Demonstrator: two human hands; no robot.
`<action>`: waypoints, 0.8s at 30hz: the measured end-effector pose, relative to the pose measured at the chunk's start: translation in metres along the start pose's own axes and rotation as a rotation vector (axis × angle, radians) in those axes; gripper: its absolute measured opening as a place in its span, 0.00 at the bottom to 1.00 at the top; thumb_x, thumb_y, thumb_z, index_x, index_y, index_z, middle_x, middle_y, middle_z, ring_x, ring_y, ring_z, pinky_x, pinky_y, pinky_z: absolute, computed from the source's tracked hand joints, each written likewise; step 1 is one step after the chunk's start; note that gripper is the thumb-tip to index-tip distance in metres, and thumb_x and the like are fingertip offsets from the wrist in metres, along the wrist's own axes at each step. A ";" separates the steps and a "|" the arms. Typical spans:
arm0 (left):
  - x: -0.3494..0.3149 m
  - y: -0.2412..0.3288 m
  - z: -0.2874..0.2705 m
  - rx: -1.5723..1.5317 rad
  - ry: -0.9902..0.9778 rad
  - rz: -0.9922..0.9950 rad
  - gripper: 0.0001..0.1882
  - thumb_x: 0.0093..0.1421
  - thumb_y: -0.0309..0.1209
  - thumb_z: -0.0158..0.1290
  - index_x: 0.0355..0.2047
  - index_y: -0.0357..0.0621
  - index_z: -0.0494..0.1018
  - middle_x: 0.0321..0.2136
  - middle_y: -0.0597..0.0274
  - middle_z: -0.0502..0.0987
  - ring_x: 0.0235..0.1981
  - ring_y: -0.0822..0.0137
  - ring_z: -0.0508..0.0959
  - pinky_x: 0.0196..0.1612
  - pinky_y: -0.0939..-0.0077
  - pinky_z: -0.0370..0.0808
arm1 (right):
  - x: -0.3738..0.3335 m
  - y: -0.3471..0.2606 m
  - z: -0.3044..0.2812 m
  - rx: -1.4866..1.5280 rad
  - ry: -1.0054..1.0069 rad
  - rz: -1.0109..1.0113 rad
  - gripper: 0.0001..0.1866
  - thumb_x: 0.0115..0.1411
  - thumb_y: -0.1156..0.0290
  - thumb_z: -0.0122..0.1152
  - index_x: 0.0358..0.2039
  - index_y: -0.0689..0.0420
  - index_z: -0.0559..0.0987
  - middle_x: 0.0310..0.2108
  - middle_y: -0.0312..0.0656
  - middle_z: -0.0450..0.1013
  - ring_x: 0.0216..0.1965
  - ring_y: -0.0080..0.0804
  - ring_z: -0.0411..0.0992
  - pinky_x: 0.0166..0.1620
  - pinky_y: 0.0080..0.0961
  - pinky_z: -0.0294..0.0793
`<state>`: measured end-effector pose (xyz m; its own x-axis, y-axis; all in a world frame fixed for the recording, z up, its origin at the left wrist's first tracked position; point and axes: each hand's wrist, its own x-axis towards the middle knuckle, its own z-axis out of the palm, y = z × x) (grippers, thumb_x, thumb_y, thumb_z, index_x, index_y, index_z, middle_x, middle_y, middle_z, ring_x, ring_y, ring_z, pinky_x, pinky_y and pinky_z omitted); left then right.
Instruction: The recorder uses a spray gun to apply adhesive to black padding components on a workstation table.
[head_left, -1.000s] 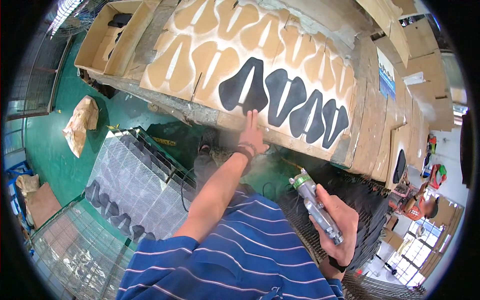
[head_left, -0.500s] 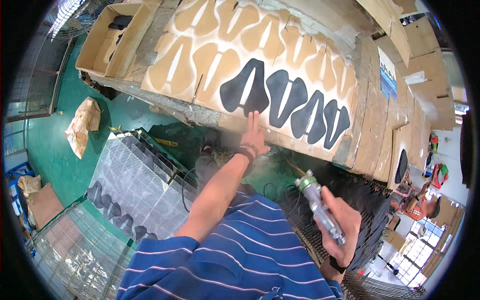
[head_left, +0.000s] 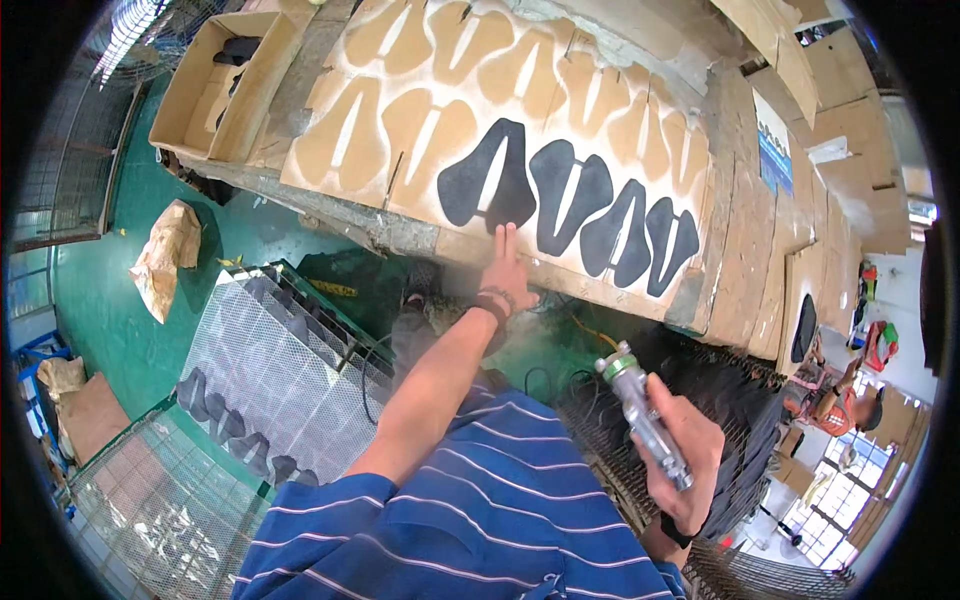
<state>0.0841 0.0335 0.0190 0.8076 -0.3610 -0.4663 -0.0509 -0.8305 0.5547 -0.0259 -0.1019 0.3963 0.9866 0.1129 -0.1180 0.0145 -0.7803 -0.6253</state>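
Several black butterfly-shaped flat pieces lie in a row on a cardboard sheet (head_left: 350, 170) marked with pale overspray and bare brown outlines of the same shape. My left hand (head_left: 508, 280) reaches to the near edge of the leftmost black piece (head_left: 512, 200). Two of its fingers are stretched out side by side, their tips at that edge, and the thumb stands apart. Lower right, my right hand (head_left: 692, 445) is wrapped round a silver spray gun (head_left: 645, 410) with a green ring, held in the air away from the table. The trigger is hidden.
An open cardboard box (head_left: 190, 105) with black pieces stands at the table's far left. Mesh racks (head_left: 270, 350) bearing black pieces are at lower left, and a dark stack (head_left: 720, 420) lies beyond the spray gun. A crumpled paper bag (head_left: 165, 260) rests on the green floor. Another person (head_left: 840, 410) is far right.
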 end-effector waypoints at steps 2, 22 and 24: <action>0.000 -0.001 0.003 0.030 0.021 0.016 0.35 0.49 0.50 0.71 0.48 0.34 0.81 0.77 0.36 0.27 0.79 0.41 0.32 0.70 0.54 0.67 | -0.003 -0.001 0.000 0.035 -0.078 -0.045 0.30 0.48 0.83 0.67 0.56 0.66 0.80 0.32 0.54 0.79 0.30 0.45 0.79 0.37 0.30 0.75; -0.005 -0.008 0.005 0.072 0.038 0.078 0.37 0.47 0.51 0.71 0.51 0.36 0.80 0.77 0.36 0.26 0.79 0.41 0.29 0.64 0.52 0.73 | -0.001 0.002 0.011 -0.038 0.106 0.144 0.29 0.56 0.81 0.67 0.60 0.64 0.78 0.38 0.49 0.80 0.36 0.33 0.78 0.43 0.26 0.74; -0.007 -0.011 0.006 0.080 0.055 0.102 0.37 0.47 0.51 0.71 0.51 0.36 0.80 0.77 0.36 0.25 0.79 0.41 0.30 0.64 0.52 0.74 | -0.006 0.003 0.009 -0.056 0.075 0.175 0.29 0.55 0.82 0.67 0.60 0.64 0.78 0.38 0.49 0.80 0.36 0.34 0.78 0.44 0.26 0.74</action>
<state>0.0760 0.0429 0.0119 0.8267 -0.4235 -0.3704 -0.1796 -0.8226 0.5396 -0.0334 -0.0991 0.3879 0.9842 -0.0720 -0.1621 -0.1514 -0.8171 -0.5563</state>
